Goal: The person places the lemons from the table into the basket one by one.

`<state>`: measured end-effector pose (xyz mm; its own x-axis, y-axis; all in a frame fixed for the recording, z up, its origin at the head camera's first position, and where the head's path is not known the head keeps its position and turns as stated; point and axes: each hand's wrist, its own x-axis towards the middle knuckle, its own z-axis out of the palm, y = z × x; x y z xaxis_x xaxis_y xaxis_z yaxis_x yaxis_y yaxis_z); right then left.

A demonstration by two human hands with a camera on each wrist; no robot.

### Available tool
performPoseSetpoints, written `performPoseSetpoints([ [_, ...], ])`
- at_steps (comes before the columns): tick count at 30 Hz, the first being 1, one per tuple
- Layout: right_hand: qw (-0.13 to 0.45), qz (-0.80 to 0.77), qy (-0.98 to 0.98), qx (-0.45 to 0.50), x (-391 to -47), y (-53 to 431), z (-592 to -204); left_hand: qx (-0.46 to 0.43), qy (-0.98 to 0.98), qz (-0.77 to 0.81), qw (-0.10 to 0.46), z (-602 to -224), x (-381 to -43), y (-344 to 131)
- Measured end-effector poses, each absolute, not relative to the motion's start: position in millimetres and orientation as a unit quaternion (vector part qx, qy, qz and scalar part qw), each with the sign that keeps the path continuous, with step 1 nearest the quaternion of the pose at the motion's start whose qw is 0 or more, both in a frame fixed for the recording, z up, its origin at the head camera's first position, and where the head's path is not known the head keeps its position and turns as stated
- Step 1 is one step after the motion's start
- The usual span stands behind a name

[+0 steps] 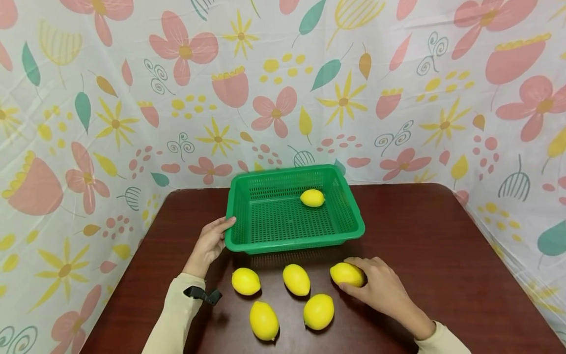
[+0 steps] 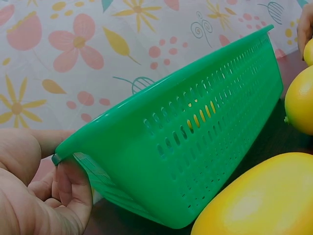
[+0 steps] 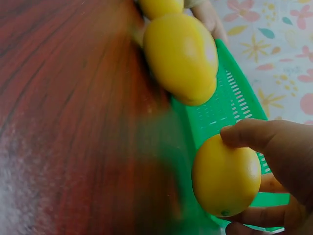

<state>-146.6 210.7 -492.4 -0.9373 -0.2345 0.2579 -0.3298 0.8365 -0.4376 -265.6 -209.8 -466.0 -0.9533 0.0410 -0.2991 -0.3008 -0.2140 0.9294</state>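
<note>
Lemons fill the lower middle of my head view, on the dark wooden table (image 1: 442,236). My right hand (image 1: 380,287) has its fingers curled over the rightmost lemon (image 1: 347,274), just below the front edge of the green basket (image 1: 294,243). That lemon lies on its side, long axis running left to right across the frame, and its right end is hidden under my fingers. In the right wrist view the same lemon sits at the lower right, pinched between thumb and fingers, with one end pointing down toward the bottom of the frame.

My left hand (image 1: 211,244) grips the basket's left rim at the front corner; the left wrist view shows the thumb (image 2: 73,188) pressed against the outside wall under the rim. The basket sits in the centre of the table, its long side running left to right.

One lemon (image 1: 312,197) lies inside the basket toward its upper right, long axis across. Four loose lemons (image 1: 296,279) lie on the table between my two hands, most of them stood roughly up and down in the frame.
</note>
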Motion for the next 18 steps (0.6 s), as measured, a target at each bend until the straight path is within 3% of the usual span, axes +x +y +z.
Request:
performPoseSetpoints([
  [9,0.050,0.267,-0.952,0.141,-141,215,-461,-0.102,0.613,0.774,0.117,-467,-267,-209],
  [18,0.021,0.262,-0.946,0.191,-142,219,-429,-0.103,0.617,0.772,0.113,-468,-266,-209],
])
